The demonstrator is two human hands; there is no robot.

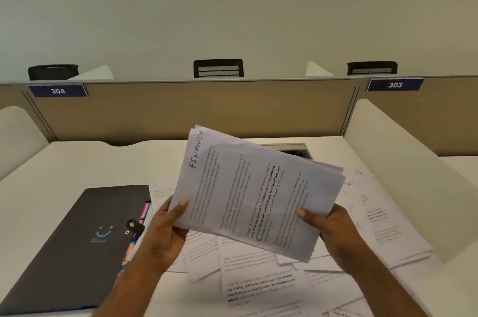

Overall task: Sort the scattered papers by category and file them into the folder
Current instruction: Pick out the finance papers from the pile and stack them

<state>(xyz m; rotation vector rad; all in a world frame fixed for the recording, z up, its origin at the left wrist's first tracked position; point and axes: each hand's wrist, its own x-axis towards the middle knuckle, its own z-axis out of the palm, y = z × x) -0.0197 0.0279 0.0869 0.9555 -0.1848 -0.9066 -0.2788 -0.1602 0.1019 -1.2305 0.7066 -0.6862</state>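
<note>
A stack of printed sheets (256, 192), its top page hand-marked "FINANCE", is lifted above the desk and tilted. My left hand (168, 228) grips its near left edge, thumb on top. My right hand (333, 223) grips its near right corner, thumb on the page. More loose printed papers (261, 280) lie scattered on the desk below and to the right (375, 215). A black folder (77, 244) with a snap-button strap lies shut on the left of the desk, coloured dividers showing at its right edge.
The white desk (77, 161) is bounded by a tan partition (194, 107) at the back and white side dividers (398, 169). A cable cutout (289, 149) sits behind the stack. Black chair backs (218, 68) show beyond the partition.
</note>
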